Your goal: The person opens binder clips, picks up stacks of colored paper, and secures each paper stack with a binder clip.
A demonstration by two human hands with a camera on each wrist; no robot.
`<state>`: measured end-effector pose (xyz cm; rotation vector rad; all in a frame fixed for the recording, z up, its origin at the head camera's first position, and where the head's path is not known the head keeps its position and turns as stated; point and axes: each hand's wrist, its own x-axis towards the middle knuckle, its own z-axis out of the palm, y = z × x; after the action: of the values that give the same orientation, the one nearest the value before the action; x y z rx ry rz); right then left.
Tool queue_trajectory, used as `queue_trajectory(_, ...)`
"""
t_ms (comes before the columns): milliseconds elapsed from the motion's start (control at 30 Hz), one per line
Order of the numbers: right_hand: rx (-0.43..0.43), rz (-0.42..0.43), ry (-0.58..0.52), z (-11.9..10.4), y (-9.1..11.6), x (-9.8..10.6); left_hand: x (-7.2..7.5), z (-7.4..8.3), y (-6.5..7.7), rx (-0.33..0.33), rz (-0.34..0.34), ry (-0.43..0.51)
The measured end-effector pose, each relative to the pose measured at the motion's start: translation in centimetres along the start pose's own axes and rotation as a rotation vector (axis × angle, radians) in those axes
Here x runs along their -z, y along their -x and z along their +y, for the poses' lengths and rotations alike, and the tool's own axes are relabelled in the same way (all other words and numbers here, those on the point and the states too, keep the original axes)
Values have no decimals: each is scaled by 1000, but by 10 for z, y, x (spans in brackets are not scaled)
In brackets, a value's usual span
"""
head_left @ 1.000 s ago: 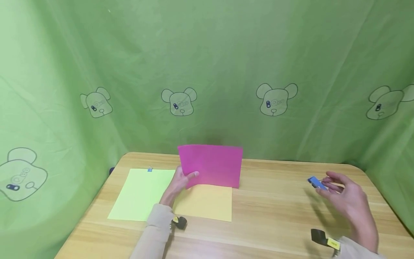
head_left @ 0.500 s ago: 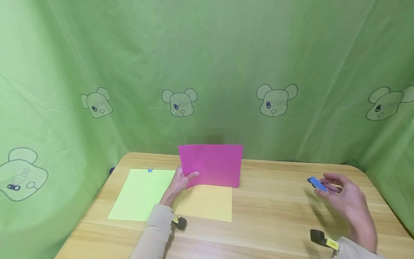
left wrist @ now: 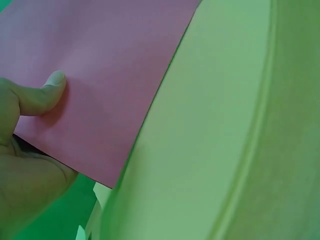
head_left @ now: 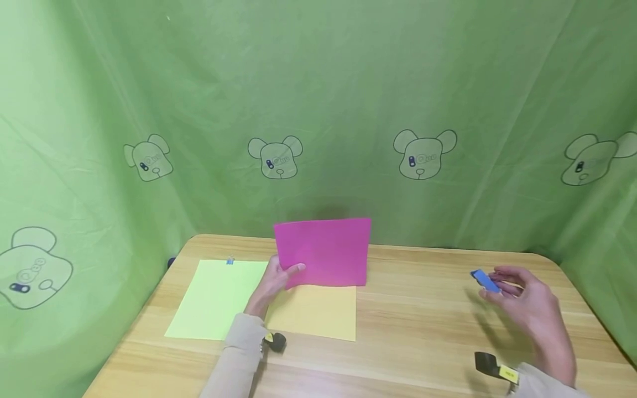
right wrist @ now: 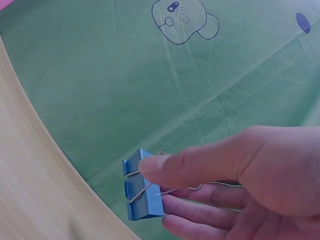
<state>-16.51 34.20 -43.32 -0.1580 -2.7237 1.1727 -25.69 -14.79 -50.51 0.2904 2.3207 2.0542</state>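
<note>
My left hand [head_left: 272,279] pinches a magenta sheet of paper [head_left: 328,251] near its lower left corner, thumb on the near face. The sheet stands raised and tilted above a pale orange sheet [head_left: 316,315] lying on the table. In the left wrist view the thumb presses on the magenta sheet [left wrist: 110,100], while the fingers behind it are hidden. Off to the right, my right hand [head_left: 530,301] holds a blue binder clip [head_left: 485,281] above the table. The right wrist view shows the thumb on the side of the binder clip [right wrist: 144,187], its wire handles visible.
A light green sheet [head_left: 214,301] lies at the left, with a small blue binder clip [head_left: 230,261] at its top edge. The wooden table [head_left: 418,331] has a green curtain [head_left: 348,110] with bear-head prints behind and on both sides.
The top right of the magenta sheet has tipped up slightly. My right hand has drifted a little to the left with the blue binder clip. Both grips stay the same.
</note>
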Motion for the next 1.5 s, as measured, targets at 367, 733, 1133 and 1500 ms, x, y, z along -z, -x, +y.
queue_trajectory(367,0,-13,13,-3,-1,-2,6,12,1,49,10,59)
queue_trajectory(733,-22,38,-115,-4,1,-4,8,15,1,77,30,100)
queue_trajectory(1133,-39,33,-321,-7,0,-9,9,17,2,118,-19,116)
queue_trajectory(1500,-148,69,-574,-19,-4,-14,7,19,2,122,-56,145)
